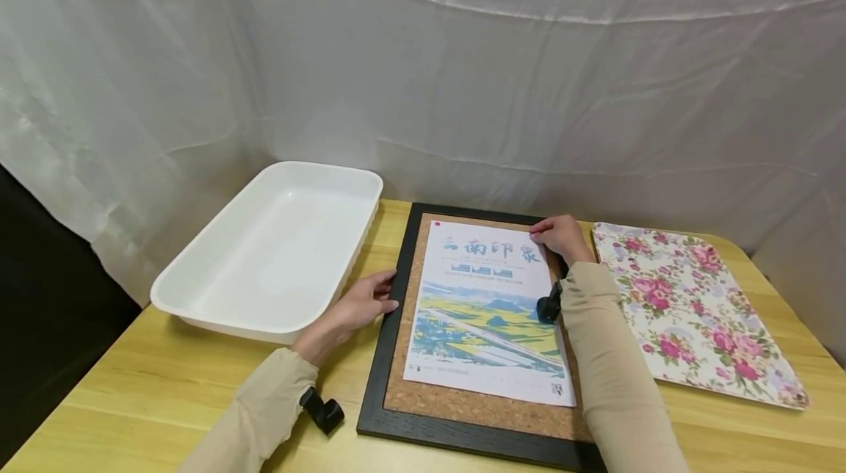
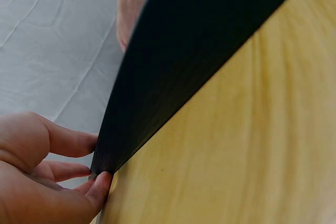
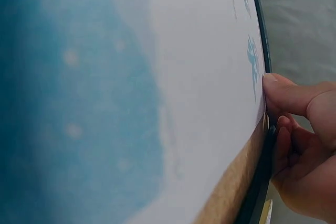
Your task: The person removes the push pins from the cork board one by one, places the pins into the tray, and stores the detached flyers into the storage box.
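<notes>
A black-framed cork board [image 1: 485, 408] lies on the table with a printed poster [image 1: 479, 297] on it. The poster shows large blue characters above a yellow and blue landscape. A small red pushpin [image 1: 438, 223] marks its top left corner. My left hand [image 1: 362, 301] grips the left side of the frame, and the left wrist view shows the thumb and fingers at the black edge [image 2: 152, 77]. At the poster's top right corner, my right hand [image 1: 564, 236] pinches the paper, thumb [image 3: 278, 90] at the corner and the other fingers curled.
A deep white plastic tray [image 1: 264, 256] stands on the table [image 1: 132, 392] to the left. To the right of the board lies a flower-patterned panel [image 1: 694, 311] with rounded corners. A grey cloth curtain [image 1: 463, 84] hangs behind the table.
</notes>
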A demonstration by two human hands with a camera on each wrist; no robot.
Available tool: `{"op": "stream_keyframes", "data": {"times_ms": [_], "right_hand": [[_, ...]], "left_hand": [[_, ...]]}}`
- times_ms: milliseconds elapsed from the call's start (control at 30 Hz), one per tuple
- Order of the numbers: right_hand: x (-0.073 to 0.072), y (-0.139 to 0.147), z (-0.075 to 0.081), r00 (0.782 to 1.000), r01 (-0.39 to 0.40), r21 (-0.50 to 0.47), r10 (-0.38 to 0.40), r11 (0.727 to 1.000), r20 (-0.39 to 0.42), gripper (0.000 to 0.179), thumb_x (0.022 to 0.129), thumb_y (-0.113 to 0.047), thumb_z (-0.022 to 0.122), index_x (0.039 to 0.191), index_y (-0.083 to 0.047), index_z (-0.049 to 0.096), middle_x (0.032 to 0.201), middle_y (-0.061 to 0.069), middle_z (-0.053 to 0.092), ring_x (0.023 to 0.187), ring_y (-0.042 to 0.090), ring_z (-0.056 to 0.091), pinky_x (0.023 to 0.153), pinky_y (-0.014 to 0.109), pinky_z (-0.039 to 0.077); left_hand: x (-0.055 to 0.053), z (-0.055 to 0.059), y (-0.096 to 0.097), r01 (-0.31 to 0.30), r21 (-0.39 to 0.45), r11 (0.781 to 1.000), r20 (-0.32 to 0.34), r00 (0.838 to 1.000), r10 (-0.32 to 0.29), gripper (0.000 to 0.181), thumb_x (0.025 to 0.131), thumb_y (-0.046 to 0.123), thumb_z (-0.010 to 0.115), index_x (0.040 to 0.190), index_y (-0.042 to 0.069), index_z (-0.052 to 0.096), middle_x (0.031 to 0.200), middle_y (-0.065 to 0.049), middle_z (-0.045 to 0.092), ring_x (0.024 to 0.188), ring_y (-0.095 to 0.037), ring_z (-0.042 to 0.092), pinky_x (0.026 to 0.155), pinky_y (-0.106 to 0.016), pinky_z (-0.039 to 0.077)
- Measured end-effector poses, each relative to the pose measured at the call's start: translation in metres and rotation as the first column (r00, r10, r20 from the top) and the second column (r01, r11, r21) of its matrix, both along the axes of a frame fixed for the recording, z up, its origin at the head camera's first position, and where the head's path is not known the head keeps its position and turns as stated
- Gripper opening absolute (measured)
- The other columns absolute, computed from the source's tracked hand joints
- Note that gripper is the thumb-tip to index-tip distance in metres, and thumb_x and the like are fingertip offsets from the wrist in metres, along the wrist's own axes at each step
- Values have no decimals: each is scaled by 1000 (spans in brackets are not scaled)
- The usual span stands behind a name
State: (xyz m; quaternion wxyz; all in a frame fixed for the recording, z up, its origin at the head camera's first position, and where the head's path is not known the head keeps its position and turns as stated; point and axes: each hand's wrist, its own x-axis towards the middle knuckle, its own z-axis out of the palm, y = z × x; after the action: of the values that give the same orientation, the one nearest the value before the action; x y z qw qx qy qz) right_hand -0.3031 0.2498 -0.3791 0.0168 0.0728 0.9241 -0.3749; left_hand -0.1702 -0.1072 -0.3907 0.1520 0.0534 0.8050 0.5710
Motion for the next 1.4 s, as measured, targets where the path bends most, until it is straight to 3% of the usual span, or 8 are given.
{"op": "stream_keyframes", "data": {"times_ms": [567, 933, 1133, 1400], "right_hand": [[5, 2, 3, 1000, 0, -44, 1, 999, 23, 21, 92, -5, 64, 112, 3, 68, 115, 21, 55, 107, 36, 46, 99, 50, 39], [1, -1, 3, 999, -26, 30, 26, 999, 23, 17, 92, -6, 65, 105, 4, 67, 107, 21, 57, 99, 35, 49, 93, 48, 43], [-3, -3, 1, 997, -80, 107, 81, 991, -3, 14, 94, -6, 60, 100, 7, 65, 101, 21, 57, 94, 36, 49, 90, 48, 42], [1, -5, 2, 997, -74, 114, 74, 991, 4, 15, 96, -7, 58, 100, 6, 64, 101, 21, 57, 94, 36, 50, 89, 48, 43]], "left_hand": [[-1, 0, 1, -4, 10, 1000, 4, 1000, 4, 61, 95, -5, 55, 150, -3, 29, 139, -25, 44, 127, -37, 43, 100, -46, 41], [-1, 0, 1, 1, 10, 1000, -1, 1000, -1, 61, 94, -6, 55, 150, -4, 29, 139, -26, 44, 126, -38, 44, 100, -46, 41], [-1, 0, 0, -4, -2, 1000, -10, 1000, 4, 61, 95, -5, 55, 150, -3, 30, 140, -26, 44, 127, -37, 43, 100, -47, 41], [0, -2, 0, 1, 3, 1000, -14, 1000, -1, 61, 94, -5, 55, 149, -4, 30, 140, -26, 43, 127, -38, 44, 100, -47, 41]]}}
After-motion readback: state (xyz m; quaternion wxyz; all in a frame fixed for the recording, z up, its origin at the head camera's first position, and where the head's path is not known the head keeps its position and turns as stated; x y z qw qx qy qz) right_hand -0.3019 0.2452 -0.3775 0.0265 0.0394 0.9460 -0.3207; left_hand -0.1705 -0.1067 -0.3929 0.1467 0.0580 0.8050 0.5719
